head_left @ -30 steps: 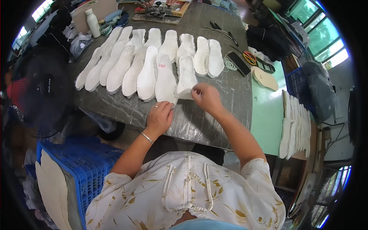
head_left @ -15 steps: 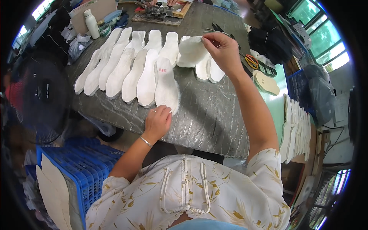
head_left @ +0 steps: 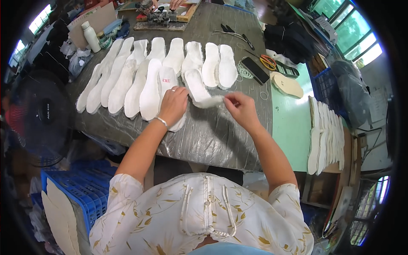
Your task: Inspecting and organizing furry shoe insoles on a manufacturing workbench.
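White fleecy insoles lie in two rows on the dark, plastic-covered table (head_left: 204, 144). My right hand (head_left: 242, 109) pinches one end of an insole (head_left: 196, 87), lifting and bending that end while the other end rests by the rows. My left hand (head_left: 173, 104) lies over an insole with a red mark (head_left: 167, 78), covering its middle; the fingers reach toward the left edge of the bent insole. Two more insoles (head_left: 227, 68) lie side by side beyond my right hand.
At right are a black phone (head_left: 255, 69), orange-handled scissors (head_left: 267, 62), a cream insole stack (head_left: 287, 85) and standing insoles (head_left: 325, 136). A white bottle (head_left: 90, 36) stands back left. Another person's hands (head_left: 174, 4) work at the far edge. A fan (head_left: 40, 112) and blue crate (head_left: 80, 187) flank me.
My right hand has come nearer, bringing the insole from the far row to beside the red-marked one. My left hand has moved forward from that insole's near end to its middle.
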`<action>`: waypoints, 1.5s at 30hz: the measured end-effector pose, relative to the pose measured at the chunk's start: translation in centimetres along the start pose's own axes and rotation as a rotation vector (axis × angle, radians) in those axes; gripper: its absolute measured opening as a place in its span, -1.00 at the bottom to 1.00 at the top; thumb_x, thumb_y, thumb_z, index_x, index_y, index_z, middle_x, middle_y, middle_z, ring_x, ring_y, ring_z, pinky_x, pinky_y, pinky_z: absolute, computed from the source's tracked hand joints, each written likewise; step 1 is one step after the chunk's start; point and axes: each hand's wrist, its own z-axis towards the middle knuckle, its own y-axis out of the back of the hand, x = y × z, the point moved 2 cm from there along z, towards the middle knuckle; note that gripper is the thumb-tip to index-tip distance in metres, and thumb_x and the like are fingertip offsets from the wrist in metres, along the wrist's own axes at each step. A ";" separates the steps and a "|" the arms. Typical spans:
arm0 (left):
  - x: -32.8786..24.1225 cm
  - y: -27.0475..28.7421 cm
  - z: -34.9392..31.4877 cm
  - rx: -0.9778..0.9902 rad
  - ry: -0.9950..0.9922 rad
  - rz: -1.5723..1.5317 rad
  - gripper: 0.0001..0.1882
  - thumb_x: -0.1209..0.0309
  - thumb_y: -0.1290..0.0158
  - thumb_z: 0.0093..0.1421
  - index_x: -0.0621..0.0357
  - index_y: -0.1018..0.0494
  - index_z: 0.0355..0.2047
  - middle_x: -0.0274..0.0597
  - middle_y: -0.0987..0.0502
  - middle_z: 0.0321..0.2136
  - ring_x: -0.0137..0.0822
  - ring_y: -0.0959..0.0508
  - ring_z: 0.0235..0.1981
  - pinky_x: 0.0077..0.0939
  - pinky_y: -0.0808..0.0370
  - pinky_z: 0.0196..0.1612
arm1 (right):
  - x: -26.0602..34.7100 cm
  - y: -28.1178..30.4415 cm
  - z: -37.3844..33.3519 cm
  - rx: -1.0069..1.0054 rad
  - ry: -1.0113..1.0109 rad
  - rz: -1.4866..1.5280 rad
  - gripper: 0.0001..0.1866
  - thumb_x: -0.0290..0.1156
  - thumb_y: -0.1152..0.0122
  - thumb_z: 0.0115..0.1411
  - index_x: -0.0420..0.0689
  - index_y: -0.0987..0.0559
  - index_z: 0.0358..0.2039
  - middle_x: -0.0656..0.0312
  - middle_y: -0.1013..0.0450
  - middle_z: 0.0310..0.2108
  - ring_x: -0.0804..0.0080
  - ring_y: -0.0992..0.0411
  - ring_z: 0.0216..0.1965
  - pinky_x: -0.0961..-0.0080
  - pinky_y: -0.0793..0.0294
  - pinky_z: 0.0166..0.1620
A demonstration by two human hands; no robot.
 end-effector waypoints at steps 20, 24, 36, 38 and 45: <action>4.6 -3.6 4.0 0.162 -0.046 0.107 -0.87 0.45 -0.03 0.13 0.17 -0.52 -0.32 -0.12 -0.52 -0.23 -0.13 -0.47 -0.10 -0.22 -0.34 -0.06 | 7.3 0.0 23.1 -0.187 0.175 0.134 -0.71 -0.29 -0.26 0.05 -0.27 -0.65 -0.34 0.12 -0.60 -0.45 0.45 -0.54 -0.45 0.50 -0.52 -0.28; 4.4 -3.7 3.9 0.183 -0.067 0.170 -0.89 0.47 0.00 0.12 0.16 -0.51 -0.38 -0.09 -0.51 -0.28 -0.11 -0.48 -0.13 -0.22 -0.34 -0.08 | 10.8 1.8 22.0 -0.205 0.274 0.134 -0.76 -0.32 -0.30 0.12 -0.25 -0.64 -0.31 0.18 -0.59 -0.47 0.52 -0.53 -0.45 0.54 -0.51 -0.31; 1.8 0.4 1.6 -0.081 0.144 0.004 -0.71 0.50 -0.03 0.12 0.21 -0.46 -0.11 -0.02 -0.55 -0.22 0.00 -0.52 -0.17 -0.14 -0.40 -0.15 | 2.8 8.3 -6.7 0.322 0.221 -0.160 -0.79 -0.64 -0.29 -0.02 -0.15 -0.58 -0.33 0.17 -0.50 -0.36 0.17 -0.51 -0.37 0.38 -0.53 -0.30; 0.8 0.0 0.7 0.008 0.198 -0.055 -0.71 0.48 -0.04 0.17 0.22 -0.46 -0.08 0.00 -0.55 -0.17 0.03 -0.53 -0.14 -0.17 -0.43 -0.06 | -0.3 8.8 -11.7 0.355 0.097 -0.294 -0.78 -0.65 -0.27 -0.01 -0.13 -0.58 -0.31 0.18 -0.50 -0.34 0.15 -0.51 -0.37 0.36 -0.53 -0.30; -4.1 -4.8 -0.5 0.217 0.376 -0.560 -0.60 0.36 -0.10 0.22 0.28 -0.42 0.03 -0.04 -0.54 -0.17 -0.31 -0.54 -0.34 -0.47 -0.50 -0.24 | -7.4 12.9 -20.6 0.009 -0.429 -0.193 -0.68 -0.60 -0.09 0.18 -0.20 -0.53 -0.04 0.06 -0.57 -0.27 0.30 -0.57 -0.35 0.46 -0.56 -0.28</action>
